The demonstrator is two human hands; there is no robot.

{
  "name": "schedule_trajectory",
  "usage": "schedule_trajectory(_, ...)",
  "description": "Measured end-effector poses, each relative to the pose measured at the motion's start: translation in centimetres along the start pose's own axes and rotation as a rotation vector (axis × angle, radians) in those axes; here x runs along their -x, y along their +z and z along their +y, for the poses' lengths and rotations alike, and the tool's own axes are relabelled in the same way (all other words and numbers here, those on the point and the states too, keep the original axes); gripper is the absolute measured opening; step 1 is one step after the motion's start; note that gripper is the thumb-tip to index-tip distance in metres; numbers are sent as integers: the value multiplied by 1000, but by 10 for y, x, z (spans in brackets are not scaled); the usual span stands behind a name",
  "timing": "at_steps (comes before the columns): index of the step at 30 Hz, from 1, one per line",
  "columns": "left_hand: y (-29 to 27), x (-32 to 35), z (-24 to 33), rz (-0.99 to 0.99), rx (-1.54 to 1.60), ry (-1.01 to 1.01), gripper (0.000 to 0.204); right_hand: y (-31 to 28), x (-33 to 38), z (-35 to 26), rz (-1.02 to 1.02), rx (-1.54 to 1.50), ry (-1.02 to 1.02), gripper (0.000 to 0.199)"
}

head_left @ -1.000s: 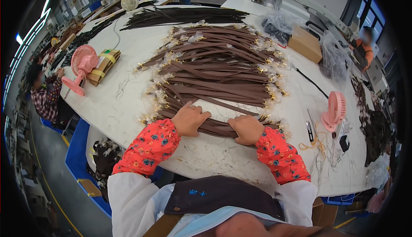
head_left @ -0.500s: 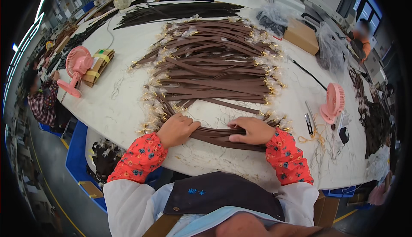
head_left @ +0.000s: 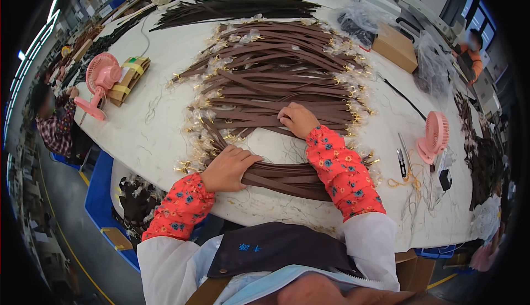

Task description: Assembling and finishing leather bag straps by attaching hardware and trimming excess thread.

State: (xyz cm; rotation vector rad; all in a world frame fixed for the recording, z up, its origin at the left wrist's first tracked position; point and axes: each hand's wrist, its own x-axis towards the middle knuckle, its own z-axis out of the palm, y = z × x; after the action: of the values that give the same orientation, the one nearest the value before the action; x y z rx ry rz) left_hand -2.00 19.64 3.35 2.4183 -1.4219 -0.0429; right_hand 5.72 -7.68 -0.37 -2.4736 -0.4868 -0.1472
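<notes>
Long brown straps (head_left: 281,120) with gold metal hooks and clear plastic wrap at their ends lie in a wide pile across the white table (head_left: 160,122). Nearest me is a separate bundle of brown straps (head_left: 287,182), bowed toward the table's front edge. My left hand (head_left: 229,168) presses down on this bundle near its left end, its fingers wrapped over the straps. Farther out, my right hand (head_left: 300,120) is at the near side of the big pile, its fingers curled and pinching at a brown strap there. Its forearm passes over the near bundle's right part.
Pink fans stand at left (head_left: 103,78) and right (head_left: 433,136). Thread snips (head_left: 401,163) and yellow cord (head_left: 406,182) lie at right. Black straps (head_left: 237,12), a cardboard box (head_left: 395,48) and plastic bags (head_left: 433,64) sit farther back. Other people sit at both sides.
My right hand has left the near bundle and moved forward and left onto the big strap pile. My left hand stays on the near bundle. The view has shifted slightly.
</notes>
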Motion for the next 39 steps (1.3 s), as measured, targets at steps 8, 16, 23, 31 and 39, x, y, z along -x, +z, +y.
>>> schedule_trajectory(8, 0, 0, 0, 11, 59, 3, 70, -13, 13, 9, 87, -247, 20, 14)
schedule_trajectory(16, 2, 0, -4, -1, 71, -51, 66, -88, 55, -6, 212, -233, 101, 37)
schedule_trajectory(23, 0, -24, 2, -222, -39, -104, 56, -1, 102, -98, -287, 202, -163, 77)
schedule_trajectory(31, -4, 18, 36, 435, -118, -32, 48, -3, 67, -94, -387, 205, -16, 35)
schedule_trajectory(39, 49, 65, 78, 430, 1203, -506, 32, -1, 72, -92, -381, 221, -68, 51)
